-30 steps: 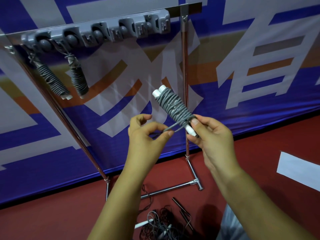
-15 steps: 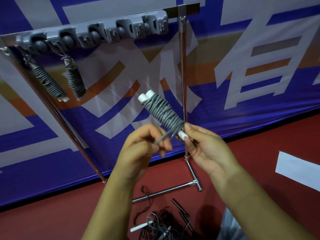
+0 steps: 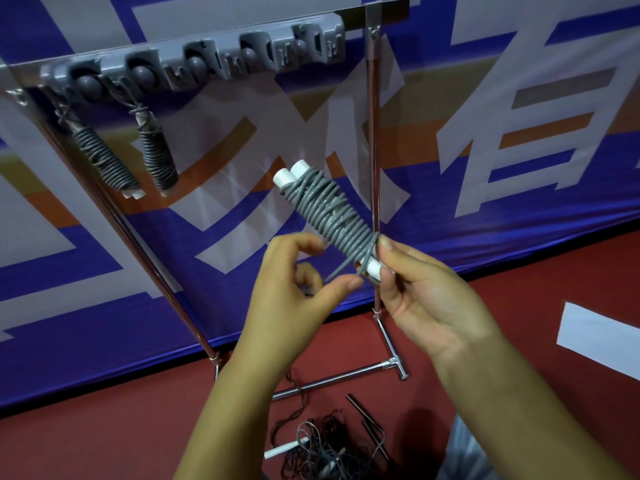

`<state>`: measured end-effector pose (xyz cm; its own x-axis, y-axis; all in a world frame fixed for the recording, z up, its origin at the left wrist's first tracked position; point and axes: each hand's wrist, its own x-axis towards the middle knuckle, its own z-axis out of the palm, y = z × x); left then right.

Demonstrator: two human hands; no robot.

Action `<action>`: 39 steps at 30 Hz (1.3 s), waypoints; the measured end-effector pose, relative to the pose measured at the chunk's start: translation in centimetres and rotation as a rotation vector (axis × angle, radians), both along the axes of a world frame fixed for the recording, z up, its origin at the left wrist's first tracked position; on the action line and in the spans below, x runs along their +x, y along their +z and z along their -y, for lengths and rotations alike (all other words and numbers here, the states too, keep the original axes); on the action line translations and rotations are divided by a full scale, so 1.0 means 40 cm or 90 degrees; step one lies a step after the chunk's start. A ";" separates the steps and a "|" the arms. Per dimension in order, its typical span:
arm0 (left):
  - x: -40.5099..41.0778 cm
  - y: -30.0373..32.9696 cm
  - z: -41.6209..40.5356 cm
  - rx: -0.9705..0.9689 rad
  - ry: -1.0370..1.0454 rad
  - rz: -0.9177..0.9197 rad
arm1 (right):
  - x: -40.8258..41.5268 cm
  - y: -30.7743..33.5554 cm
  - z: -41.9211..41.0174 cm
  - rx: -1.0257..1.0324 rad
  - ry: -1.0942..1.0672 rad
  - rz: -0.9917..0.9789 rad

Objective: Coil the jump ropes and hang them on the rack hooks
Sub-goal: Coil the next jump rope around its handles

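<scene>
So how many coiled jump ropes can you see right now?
3. Two hang from the rack's left end, one outermost, one beside it. The third is held by both hands. Loose ropes lie tangled on the floor, partly hidden.

Both forearms raised, left hand [image 3: 298,289] fingers curled in a pinch, right hand [image 3: 426,292] gripping.

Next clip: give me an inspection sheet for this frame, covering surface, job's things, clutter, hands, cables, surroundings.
Surface: red floor.
Job's things: two coiled ropes hang from the grey hook rail; a third wound rope is in hand.
Clutter: loose rope pile on the floor.
Hands: left hand pinches the rope's free end; right hand grips the handle ends.
Cables: nothing seen.
Surroundings: blue banner, white sheet.
</scene>
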<state>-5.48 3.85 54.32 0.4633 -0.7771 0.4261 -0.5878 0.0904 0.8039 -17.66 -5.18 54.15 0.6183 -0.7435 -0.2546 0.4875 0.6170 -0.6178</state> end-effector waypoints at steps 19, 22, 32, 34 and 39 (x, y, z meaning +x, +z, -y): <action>0.074 0.032 -0.005 0.018 -0.276 -0.010 | -0.027 0.044 -0.037 0.130 0.192 0.015; 0.073 0.020 0.001 0.011 -0.281 -0.036 | -0.022 0.029 -0.024 0.175 0.231 0.000; 0.060 0.018 0.006 0.047 -0.220 0.026 | 0.016 -0.040 -0.003 -0.068 0.167 -0.170; 0.058 0.012 0.010 0.083 -0.194 0.060 | 0.024 -0.057 0.000 -0.307 0.029 -0.282; 0.043 0.006 0.021 0.167 -0.095 0.215 | 0.002 -0.024 -0.007 -0.596 -0.079 -0.224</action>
<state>-3.78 3.02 54.55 0.2062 -0.9270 0.3132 -0.8172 0.0130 0.5762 -17.57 -4.91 53.17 0.5257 -0.7913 0.3121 0.2120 -0.2335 -0.9490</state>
